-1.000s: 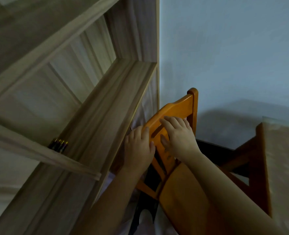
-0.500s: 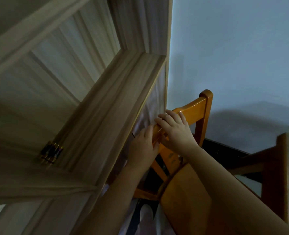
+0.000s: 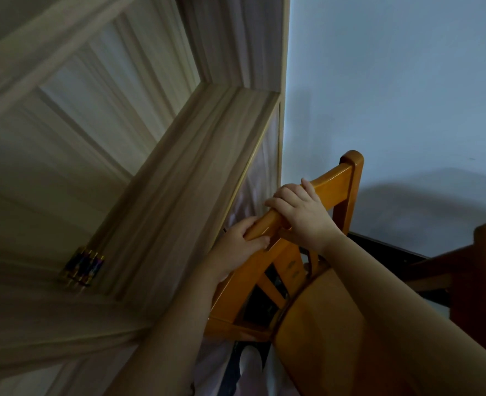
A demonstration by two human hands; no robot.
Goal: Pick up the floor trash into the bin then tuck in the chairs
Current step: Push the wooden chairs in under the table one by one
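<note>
**Head view: gripping the chair, close to the shelf**

Holding the chair (image 3: 333,181) top rail tight with left hand (image 3: 237,247) and right hand (image 3: 303,214). Sitting just right of the shelf (image 3: 179,172), near the table (image 3: 470,281). Risking bumped wood or pinched left fingers (image 3: 257,241) if pushing crooked.
</note>
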